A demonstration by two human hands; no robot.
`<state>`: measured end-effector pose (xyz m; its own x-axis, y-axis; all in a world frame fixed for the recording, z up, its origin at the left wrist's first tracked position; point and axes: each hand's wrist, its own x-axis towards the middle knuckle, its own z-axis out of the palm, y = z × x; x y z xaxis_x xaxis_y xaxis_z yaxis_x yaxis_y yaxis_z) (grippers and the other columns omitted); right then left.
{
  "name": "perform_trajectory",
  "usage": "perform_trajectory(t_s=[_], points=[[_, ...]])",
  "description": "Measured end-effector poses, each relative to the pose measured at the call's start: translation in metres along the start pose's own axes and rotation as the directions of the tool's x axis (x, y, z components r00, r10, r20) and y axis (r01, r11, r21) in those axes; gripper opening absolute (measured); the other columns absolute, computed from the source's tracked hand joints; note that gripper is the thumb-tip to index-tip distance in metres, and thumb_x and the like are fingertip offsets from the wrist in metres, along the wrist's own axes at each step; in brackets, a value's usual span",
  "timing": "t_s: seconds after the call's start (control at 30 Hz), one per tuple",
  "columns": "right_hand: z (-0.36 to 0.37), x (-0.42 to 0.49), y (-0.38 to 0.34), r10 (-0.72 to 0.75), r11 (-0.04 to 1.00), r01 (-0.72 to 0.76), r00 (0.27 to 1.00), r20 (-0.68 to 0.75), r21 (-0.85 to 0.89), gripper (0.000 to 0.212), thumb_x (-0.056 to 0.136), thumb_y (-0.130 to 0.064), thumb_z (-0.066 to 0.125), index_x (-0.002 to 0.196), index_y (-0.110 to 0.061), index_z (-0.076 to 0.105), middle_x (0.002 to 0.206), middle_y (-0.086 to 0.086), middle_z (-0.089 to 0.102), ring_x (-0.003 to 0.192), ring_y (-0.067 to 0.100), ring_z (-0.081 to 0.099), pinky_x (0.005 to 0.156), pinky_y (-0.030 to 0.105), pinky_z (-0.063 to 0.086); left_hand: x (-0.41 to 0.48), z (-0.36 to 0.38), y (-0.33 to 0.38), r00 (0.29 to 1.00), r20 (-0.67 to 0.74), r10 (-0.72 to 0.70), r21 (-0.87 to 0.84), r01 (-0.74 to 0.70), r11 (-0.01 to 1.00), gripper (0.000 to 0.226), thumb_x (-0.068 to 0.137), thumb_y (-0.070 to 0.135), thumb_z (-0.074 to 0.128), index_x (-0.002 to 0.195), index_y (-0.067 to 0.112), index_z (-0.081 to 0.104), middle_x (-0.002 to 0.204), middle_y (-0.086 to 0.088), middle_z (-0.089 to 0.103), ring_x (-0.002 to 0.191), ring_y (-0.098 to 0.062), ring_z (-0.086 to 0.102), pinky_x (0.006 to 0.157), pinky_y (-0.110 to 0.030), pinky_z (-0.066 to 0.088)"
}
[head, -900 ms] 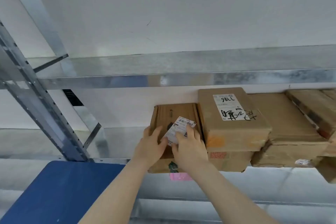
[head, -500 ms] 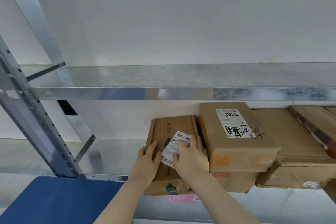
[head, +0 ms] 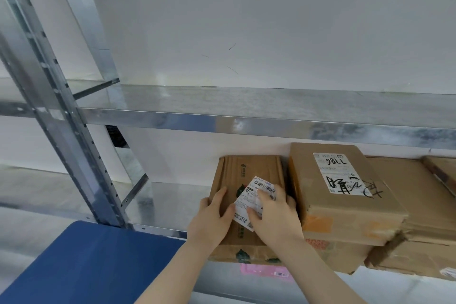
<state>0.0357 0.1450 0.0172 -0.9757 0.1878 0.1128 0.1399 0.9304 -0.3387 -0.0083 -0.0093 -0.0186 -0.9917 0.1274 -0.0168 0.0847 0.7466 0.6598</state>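
Observation:
A flat brown cardboard box [head: 249, 170] with a white barcode label [head: 256, 195] lies on the metal shelf [head: 158, 195], against a taller box. My left hand [head: 212, 222] lies on the box's left edge, fingers straight along the top. My right hand [head: 274, 217] rests flat on the label and the box top, fingers extended. Both forearms reach up from the bottom of the view.
A larger box [head: 345, 195] with a label reading 98LL and black handwriting stands right of the flat box, on more stacked boxes [head: 419, 249]. An upper shelf beam [head: 246, 126] runs overhead. A grey upright [head: 61, 131] stands left. A blue surface [head: 86, 266] lies below left.
The view has tilted upward, so shelf and boxes sit lower in the frame. Both hands stay on the flat box, which appears pushed slightly deeper onto the shelf.

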Motion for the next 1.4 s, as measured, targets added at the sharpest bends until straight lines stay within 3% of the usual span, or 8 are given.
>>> perform_trajectory(t_s=[0.23, 0.37, 0.53, 0.63, 0.8, 1.07, 1.23, 1.4], points=[[-0.026, -0.018, -0.029, -0.194, 0.981, 0.193, 0.979, -0.062, -0.022, 0.054, 0.089, -0.054, 0.041, 0.139, -0.034, 0.039, 0.150, -0.003, 0.025, 0.128, 0.029, 0.039, 0.107, 0.039, 0.033, -0.039, -0.049, 0.002, 0.980, -0.175, 0.093, 0.116, -0.073, 0.991, 0.055, 0.093, 0.059, 0.029, 0.145, 0.043, 0.017, 0.155, 0.005, 0.010, 0.109, -0.018, 0.057, 0.087, -0.031, 0.050], [-0.039, -0.040, -0.066, -0.329, 0.943, 0.331, 0.942, -0.069, 0.016, 0.053, 0.090, -0.053, 0.042, 0.139, -0.033, 0.040, 0.150, -0.004, 0.027, 0.126, 0.026, 0.042, 0.107, 0.036, 0.031, -0.083, -0.088, -0.006, 0.953, -0.301, 0.020, 0.175, 0.034, 0.984, 0.055, 0.094, 0.057, 0.030, 0.145, 0.042, 0.017, 0.159, 0.008, -0.001, 0.120, -0.021, 0.051, 0.084, -0.031, 0.049], [-0.044, -0.083, -0.125, -0.506, 0.844, 0.505, 0.861, -0.049, 0.180, 0.053, 0.090, -0.051, 0.048, 0.139, -0.034, 0.041, 0.152, -0.005, 0.027, 0.133, 0.029, 0.029, 0.108, 0.037, 0.032, -0.170, -0.138, -0.021, 0.868, -0.481, -0.124, 0.215, 0.253, 0.943, 0.055, 0.095, 0.058, 0.026, 0.146, 0.041, 0.017, 0.159, 0.012, -0.008, 0.110, -0.019, 0.056, 0.075, -0.032, 0.050], [-0.029, -0.121, -0.160, -0.653, 0.737, 0.634, 0.757, 0.008, 0.235, 0.055, 0.089, -0.051, 0.049, 0.140, -0.033, 0.040, 0.152, -0.003, 0.028, 0.132, 0.026, 0.033, 0.105, 0.035, 0.035, -0.238, -0.151, -0.039, 0.775, -0.579, -0.254, 0.196, 0.435, 0.879, 0.054, 0.095, 0.056, 0.027, 0.146, 0.041, 0.019, 0.159, 0.013, -0.008, 0.106, -0.023, 0.057, 0.076, -0.034, 0.050], [0.011, -0.207, -0.208, -0.859, 0.508, 0.779, 0.493, 0.141, 0.368, 0.053, 0.088, -0.051, 0.049, 0.138, -0.032, 0.044, 0.151, -0.004, 0.030, 0.135, 0.028, 0.030, 0.108, 0.039, 0.030, -0.363, -0.143, -0.076, 0.560, -0.661, -0.500, 0.058, 0.702, 0.710, 0.052, 0.095, 0.057, 0.027, 0.145, 0.043, 0.020, 0.159, 0.014, -0.008, 0.098, -0.025, 0.060, 0.074, -0.035, 0.051], [0.042, -0.348, -0.288, -0.976, 0.204, 0.818, 0.128, 0.176, 0.537, 0.052, 0.090, -0.050, 0.049, 0.137, -0.030, 0.045, 0.149, -0.003, 0.031, 0.134, 0.029, 0.029, 0.105, 0.039, 0.033, -0.527, -0.161, -0.125, 0.266, -0.734, -0.625, -0.119, 0.855, 0.505, 0.053, 0.094, 0.057, 0.030, 0.144, 0.042, 0.024, 0.159, 0.013, -0.003, 0.103, -0.023, 0.059, 0.073, -0.032, 0.048], [0.086, -0.421, -0.333, -0.966, 0.144, 0.781, -0.022, 0.256, 0.608, 0.049, 0.091, -0.048, 0.050, 0.137, -0.032, 0.045, 0.151, -0.005, 0.029, 0.136, 0.031, 0.024, 0.105, 0.042, 0.035, -0.600, -0.157, -0.180, 0.157, -0.685, -0.711, -0.247, 0.868, 0.430, 0.052, 0.096, 0.051, 0.033, 0.146, 0.035, 0.026, 0.159, 0.012, -0.007, 0.111, -0.021, 0.057, 0.075, -0.030, 0.041], [0.152, -0.463, -0.350, -0.918, 0.177, 0.775, -0.092, 0.385, 0.606, 0.045, 0.091, -0.051, 0.045, 0.134, -0.038, 0.042, 0.151, -0.010, 0.023, 0.137, 0.028, 0.019, 0.109, 0.038, 0.032, -0.636, -0.131, -0.241, 0.142, -0.545, -0.827, -0.306, 0.884, 0.353, 0.053, 0.097, 0.051, 0.030, 0.147, 0.038, 0.020, 0.159, 0.011, -0.014, 0.100, -0.016, 0.060, 0.067, -0.026, 0.042]])
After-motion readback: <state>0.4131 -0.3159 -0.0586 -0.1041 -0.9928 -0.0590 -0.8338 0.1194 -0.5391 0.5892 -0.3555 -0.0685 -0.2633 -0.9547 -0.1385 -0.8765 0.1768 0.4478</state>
